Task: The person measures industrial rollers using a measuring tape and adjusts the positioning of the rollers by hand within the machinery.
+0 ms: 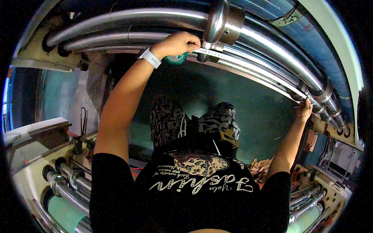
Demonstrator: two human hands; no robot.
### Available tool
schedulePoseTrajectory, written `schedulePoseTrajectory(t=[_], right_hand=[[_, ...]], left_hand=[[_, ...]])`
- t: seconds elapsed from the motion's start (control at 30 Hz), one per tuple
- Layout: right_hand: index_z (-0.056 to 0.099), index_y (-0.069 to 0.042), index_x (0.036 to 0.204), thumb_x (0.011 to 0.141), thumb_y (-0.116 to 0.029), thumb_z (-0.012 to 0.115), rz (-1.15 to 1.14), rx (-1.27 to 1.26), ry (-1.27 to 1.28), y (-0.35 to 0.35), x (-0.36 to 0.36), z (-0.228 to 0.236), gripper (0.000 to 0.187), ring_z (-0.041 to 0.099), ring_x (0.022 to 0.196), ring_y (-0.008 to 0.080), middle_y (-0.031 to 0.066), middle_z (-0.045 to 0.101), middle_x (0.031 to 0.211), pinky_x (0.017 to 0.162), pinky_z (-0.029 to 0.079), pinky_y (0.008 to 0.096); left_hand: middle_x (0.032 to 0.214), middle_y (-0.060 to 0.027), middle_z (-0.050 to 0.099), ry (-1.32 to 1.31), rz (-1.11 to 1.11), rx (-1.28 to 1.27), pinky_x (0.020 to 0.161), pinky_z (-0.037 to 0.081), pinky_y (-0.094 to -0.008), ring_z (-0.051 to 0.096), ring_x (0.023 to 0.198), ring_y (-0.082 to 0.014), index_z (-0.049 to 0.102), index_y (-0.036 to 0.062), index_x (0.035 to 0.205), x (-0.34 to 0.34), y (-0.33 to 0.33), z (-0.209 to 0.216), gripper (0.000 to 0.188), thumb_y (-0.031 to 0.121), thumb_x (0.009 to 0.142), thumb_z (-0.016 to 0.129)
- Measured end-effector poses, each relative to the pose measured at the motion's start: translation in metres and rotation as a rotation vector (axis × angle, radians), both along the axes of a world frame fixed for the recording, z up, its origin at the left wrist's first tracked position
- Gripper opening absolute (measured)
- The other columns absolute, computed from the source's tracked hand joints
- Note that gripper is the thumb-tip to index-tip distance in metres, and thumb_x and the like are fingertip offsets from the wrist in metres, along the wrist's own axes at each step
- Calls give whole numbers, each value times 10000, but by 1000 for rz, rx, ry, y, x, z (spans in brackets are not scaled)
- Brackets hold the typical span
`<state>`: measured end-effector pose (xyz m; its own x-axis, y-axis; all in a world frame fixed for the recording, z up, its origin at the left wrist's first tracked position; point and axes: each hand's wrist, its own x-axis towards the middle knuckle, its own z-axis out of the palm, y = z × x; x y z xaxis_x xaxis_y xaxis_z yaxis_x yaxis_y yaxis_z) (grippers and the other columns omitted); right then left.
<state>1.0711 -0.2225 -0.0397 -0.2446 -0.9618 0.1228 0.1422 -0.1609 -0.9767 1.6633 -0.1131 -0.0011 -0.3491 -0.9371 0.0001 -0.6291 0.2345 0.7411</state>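
Note:
A tape measure's pale blade (217, 53) stretches along the shiny metal rollers at the far side, from one of my hands to the other. My left hand (176, 43) is closed in a pinch on the blade's left end, beside a thick metal collar (225, 24). Just under that hand shows a round green object (176, 58), perhaps the tape's case; the hand partly covers it. Out at the far right, my right hand (304, 109) is closed by the blade's other end, close to another roller collar (323, 95). Something thin and dark pokes from its fingers, too small to name.
Long chrome rollers (155, 18) run across the far side into a pale machine frame (29, 46). More rollers (70, 194) and a green cylinder (64, 215) lie at the lower left. Brown scraps (261, 166) lie on the floor by my right arm.

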Motion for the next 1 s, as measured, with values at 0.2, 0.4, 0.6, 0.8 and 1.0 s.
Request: schedulePoseTrajectory(t=[0.2, 0.4, 0.6, 0.8, 1.0], right_hand=[[497, -108, 733, 831, -137, 560, -50, 25, -20, -4, -3, -2, 120, 344, 490, 70, -45, 397, 566, 458, 295, 217], [545, -103, 779, 821, -165, 577, -44, 18, -13, -8, -18, -9, 81, 444, 560, 95, -13, 509, 656, 512, 348, 228], [562, -88, 779, 824, -153, 570, -90, 26, -29, -14, -20, -14, 80, 457, 547, 94, -3, 521, 652, 492, 355, 223], [555, -84, 758, 826, -139, 565, -51, -5, -24, -16, -23, -12, 88, 460, 519, 89, -8, 514, 634, 459, 361, 207], [530, -127, 719, 808, -162, 599, -29, 7, 6, -14, -21, -10, 118, 411, 522, 64, -55, 451, 598, 479, 311, 210]], left_hand=[[716, -71, 583, -88, 32, -21, 636, 422, -274, 515, 666, -127, 574, 19, 865, -2, 1, 0, 165, 167, 803, 539], [685, -49, 565, -61, 32, -8, 626, 416, -264, 497, 646, -116, 575, 24, 856, -2, -2, -4, 148, 158, 807, 536], [671, -48, 555, -60, 17, -11, 620, 418, -261, 488, 639, -110, 574, 18, 852, -2, 0, 2, 146, 150, 805, 533], [658, -52, 550, -61, 8, 4, 602, 414, -269, 489, 621, -121, 572, 14, 848, -1, -2, 1, 145, 145, 797, 535], [640, -48, 543, -22, 7, 6, 584, 409, -270, 486, 604, -120, 576, 19, 847, 0, -2, -1, 131, 133, 799, 532]])
